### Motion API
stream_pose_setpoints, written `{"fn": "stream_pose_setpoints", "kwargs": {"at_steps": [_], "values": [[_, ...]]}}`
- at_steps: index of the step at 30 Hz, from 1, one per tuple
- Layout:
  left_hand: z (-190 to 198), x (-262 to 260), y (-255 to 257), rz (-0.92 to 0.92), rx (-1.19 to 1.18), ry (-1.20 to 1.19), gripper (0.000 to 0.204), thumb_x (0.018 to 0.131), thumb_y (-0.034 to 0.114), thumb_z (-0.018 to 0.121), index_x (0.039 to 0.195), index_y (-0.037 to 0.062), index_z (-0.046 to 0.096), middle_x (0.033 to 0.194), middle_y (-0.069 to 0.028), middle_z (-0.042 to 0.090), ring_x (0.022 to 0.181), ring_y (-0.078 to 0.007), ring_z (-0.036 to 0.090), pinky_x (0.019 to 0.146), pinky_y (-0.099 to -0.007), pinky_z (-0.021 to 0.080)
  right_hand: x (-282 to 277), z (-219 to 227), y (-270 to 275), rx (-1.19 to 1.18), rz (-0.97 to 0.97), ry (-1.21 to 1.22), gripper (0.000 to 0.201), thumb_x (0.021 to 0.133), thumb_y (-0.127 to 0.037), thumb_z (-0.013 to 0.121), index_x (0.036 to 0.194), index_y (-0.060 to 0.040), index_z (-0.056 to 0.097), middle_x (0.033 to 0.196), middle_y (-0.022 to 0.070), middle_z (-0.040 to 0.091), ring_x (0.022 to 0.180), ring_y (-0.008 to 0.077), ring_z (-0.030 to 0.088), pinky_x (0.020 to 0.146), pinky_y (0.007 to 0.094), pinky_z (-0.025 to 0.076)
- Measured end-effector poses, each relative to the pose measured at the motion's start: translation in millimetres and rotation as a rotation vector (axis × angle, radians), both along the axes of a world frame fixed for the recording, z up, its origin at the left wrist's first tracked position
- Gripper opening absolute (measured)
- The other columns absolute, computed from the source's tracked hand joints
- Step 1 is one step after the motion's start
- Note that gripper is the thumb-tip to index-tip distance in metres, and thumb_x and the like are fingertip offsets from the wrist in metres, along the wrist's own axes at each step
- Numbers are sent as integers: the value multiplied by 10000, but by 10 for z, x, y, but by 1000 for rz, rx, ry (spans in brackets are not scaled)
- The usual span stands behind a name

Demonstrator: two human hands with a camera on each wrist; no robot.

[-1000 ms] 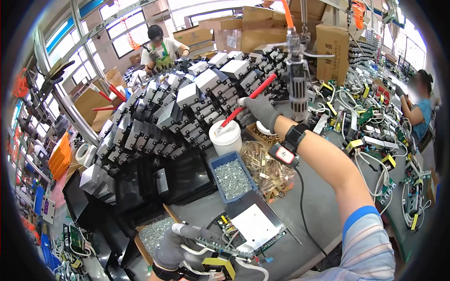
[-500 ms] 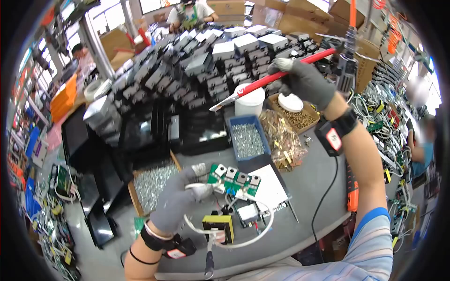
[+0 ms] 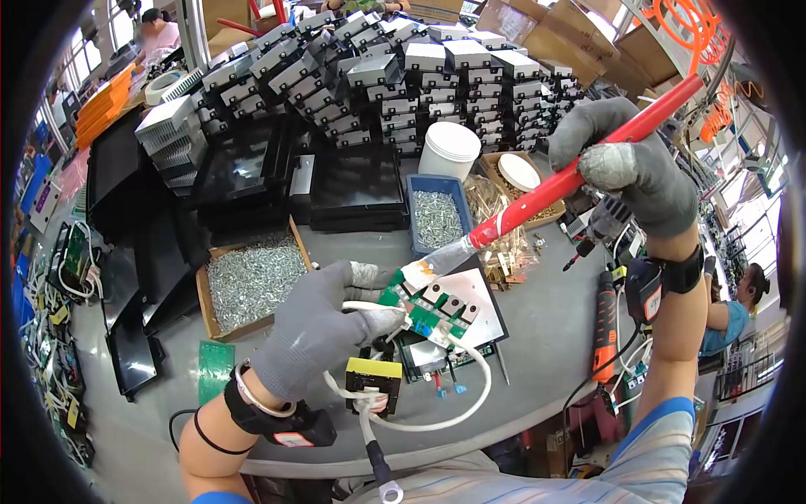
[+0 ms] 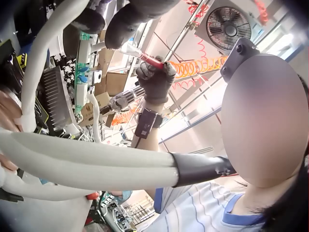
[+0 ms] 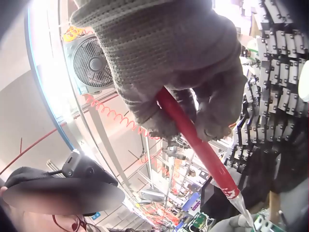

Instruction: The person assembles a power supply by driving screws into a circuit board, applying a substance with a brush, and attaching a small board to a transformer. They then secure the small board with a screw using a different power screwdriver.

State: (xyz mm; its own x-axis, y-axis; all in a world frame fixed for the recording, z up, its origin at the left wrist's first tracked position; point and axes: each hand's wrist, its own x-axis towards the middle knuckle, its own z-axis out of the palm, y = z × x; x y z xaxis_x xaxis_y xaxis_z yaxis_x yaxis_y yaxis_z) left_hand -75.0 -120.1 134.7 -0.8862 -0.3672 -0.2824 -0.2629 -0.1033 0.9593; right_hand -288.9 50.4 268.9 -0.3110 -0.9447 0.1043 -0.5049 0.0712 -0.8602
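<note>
Green circuit board (image 3: 426,320): raised over the table (image 3: 537,361), in front of you, tilted, its row of grey components facing up. Your left hand (image 3: 319,328), gloved in grey, pinches it at its left end between thumb and fingers. Your right hand (image 3: 642,168), also gloved, is curled round the red-handled tool (image 3: 541,197). The two hands are well apart; the tool slants down between them, its pale tip over the board's upper left end, close to your left fingertips. You cannot tell from these views whether the tip presses.

White cable (image 3: 489,382) loops down from the board. A yellow and black transformer (image 3: 375,370) hangs just below your left hand, with a lug-ended lead (image 3: 382,466) nearest you. Behind the board, partly covered by it: a white plate (image 3: 489,309).

Farther out: blue bin (image 3: 411,214) of screws, cardboard tray (image 3: 300,244) of screws to your left, white tub (image 3: 451,151) behind the bin. Small green board (image 3: 216,371) flat on the table beside your left wrist. Orange and black screwdriver (image 3: 604,323) on your right. Black housings (image 3: 357,185) beyond the tray; stacked metal units (image 3: 424,57) at the back.
</note>
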Motion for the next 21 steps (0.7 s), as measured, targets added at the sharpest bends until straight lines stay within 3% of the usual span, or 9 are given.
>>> {"fn": "stream_pose_setpoints", "kwargs": {"at_steps": [2, 4, 8, 10, 12, 14, 16, 18, 21], "values": [[-1, 3, 3, -8, -14, -9, 450, 759, 93, 706, 1132, -90, 534, 970, -151, 646, 839, -135, 638, 716, -239, 516, 42, -18, -8, -13, -15, 11, 247, 718, -192, 639, 849, 16, 660, 773, 79, 630, 597, 100, 571, 553, 230, 486], [-10, -1, 7, -22, 36, 11, 475, 761, 79, 703, 1161, -86, 510, 981, -147, 647, 852, -142, 636, 744, -255, 517, 50, -39, 9, -37, -88, 97, 330, 713, -314, 639, 807, 1, 601, 707, 58, 573, 582, 121, 580, 521, 246, 473], [55, -8, 28, -60, -18, 44, 580, 721, 65, 658, 1252, -36, 449, 1054, -132, 579, 939, -159, 604, 805, -273, 501, 144, -187, -37, -248, -136, 90, 376, 835, -291, 552, 1033, 24, 610, 797, 100, 635, 717, 141, 614, 643, 250, 499], [151, -25, 12, -199, -200, 81, 665, 713, 106, 613, 1339, 33, 401, 1073, -113, 549, 948, -155, 585, 806, -274, 489, 276, -418, -63, -222, -38, 74, 324, 845, -251, 587, 1047, 2, 604, 864, 112, 642, 761, 151, 619, 662, 263, 506], [111, -65, -11, -227, -311, 113, 683, 688, 124, 584, 1348, 64, 419, 993, -67, 576, 875, -130, 588, 805, -261, 476, 358, -953, -46, -358, -51, 350, 171, 826, -144, 646, 979, -70, 634, 825, 54, 633, 736, 156, 626, 621, 278, 488], [187, -76, -24, -287, -606, 72, 609, 679, 128, 608, 1273, 45, 504, 909, -42, 612, 804, -104, 588, 768, -250, 477, 537, -1162, 42, -345, -45, 556, 302, 742, -93, 709, 1012, -78, 575, 865, 84, 581, 751, 220, 599, 649, 313, 473], [275, -100, 37, -198, -603, 103, 520, 669, 139, 624, 1180, 50, 577, 827, -35, 630, 713, -94, 583, 701, -246, 475, 687, -1450, 101, -373, -75, 441, 366, 720, -75, 710, 1043, -85, 539, 902, 94, 552, 769, 246, 578, 670, 327, 465], [287, -143, 12, -252, -931, 54, 455, 673, 154, 649, 1119, 77, 604, 832, -57, 635, 672, -132, 589, 641, -262, 471, 739, -1637, 112, -396, -111, 317, 432, 699, -57, 711, 1075, -93, 502, 940, 105, 523, 788, 271, 557, 692, 342, 456], [244, -193, 62, -228, -1047, 142, 416, 665, 143, 680, 1073, 95, 614, 804, -68, 631, 634, -171, 584, 619, -271, 467, 778, -1712, 70, -481, -133, 312, 447, 703, -1, 660, 1101, -75, 469, 989, 114, 510, 819, 274, 547, 718, 338, 455]]}}
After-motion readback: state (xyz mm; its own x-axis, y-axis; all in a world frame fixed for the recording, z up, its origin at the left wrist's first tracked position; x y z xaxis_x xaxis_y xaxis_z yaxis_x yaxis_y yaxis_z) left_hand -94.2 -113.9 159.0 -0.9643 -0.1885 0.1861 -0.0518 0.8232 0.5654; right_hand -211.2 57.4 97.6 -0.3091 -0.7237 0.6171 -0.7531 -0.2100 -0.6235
